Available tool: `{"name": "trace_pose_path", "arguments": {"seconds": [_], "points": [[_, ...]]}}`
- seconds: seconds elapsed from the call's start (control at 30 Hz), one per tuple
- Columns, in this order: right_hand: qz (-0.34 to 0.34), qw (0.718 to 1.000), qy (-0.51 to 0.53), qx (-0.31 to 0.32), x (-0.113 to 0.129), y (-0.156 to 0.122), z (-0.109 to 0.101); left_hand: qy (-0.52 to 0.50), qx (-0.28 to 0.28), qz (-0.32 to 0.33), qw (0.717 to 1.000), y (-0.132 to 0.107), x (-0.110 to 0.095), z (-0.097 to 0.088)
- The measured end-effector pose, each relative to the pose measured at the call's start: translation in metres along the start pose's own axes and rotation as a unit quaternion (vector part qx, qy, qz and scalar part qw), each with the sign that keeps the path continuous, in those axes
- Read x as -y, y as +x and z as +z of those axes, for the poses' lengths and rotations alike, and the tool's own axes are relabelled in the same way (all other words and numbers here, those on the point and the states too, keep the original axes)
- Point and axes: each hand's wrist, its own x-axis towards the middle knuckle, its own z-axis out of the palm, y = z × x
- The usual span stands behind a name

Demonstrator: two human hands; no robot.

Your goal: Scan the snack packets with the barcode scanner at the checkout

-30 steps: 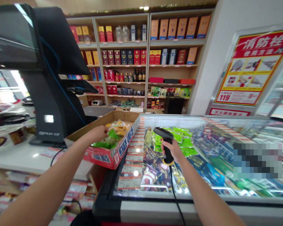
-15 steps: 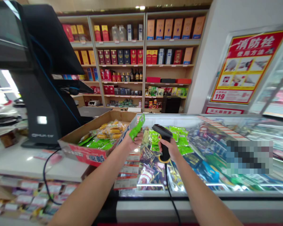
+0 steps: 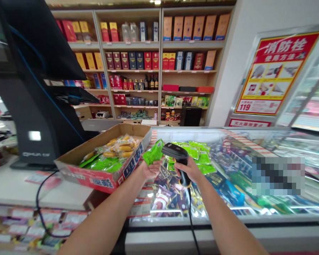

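My left hand (image 3: 151,169) is closed on a green snack packet (image 3: 154,152), held up over the near left part of the freezer's glass top. A black barcode scanner (image 3: 177,151) is gripped by its handle in my right hand (image 3: 188,168), its head turned left and close to the packet. From the scanner's base a black cable (image 3: 191,219) hangs down over the freezer edge. Behind the scanner, several more green packets (image 3: 202,156) lie on the glass. To the left of my left hand stands an open cardboard box (image 3: 95,180) holding green packets and yellow wrapped snacks (image 3: 126,147).
A black checkout terminal (image 3: 39,117) rises at the left on a white counter (image 3: 10,191). The glass-topped freezer (image 3: 172,214) extends to the right, full of colourful packages. Shelves (image 3: 133,71) of boxes and bottles line the back wall. A red sign (image 3: 276,74) hangs at the right.
The scanner has moved left and tilted towards the green packet. My left hand has lowered slightly and turned the packet, so its broad side shows more. The view has shifted a little.
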Motion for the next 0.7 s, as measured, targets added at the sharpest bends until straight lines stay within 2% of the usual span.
{"name": "trace_pose_path", "arguments": {"seconds": [0.23,0.53,0.63,0.7], "points": [[0.014,1.000,0.004,-0.015,0.000,0.000,0.001,0.059,-0.014,0.008,0.998,-0.001,0.000,0.000],[0.007,1.000,0.022,-0.014,0.000,0.000,0.000,0.055,-0.019,0.005,0.998,0.000,-0.001,-0.002],[0.016,0.998,0.045,-0.033,-0.003,0.003,0.001,0.083,-0.054,0.012,0.995,0.005,-0.001,-0.004],[0.037,0.994,0.068,-0.075,-0.004,0.007,0.001,0.111,-0.091,0.036,0.989,0.009,0.001,-0.003]]}}
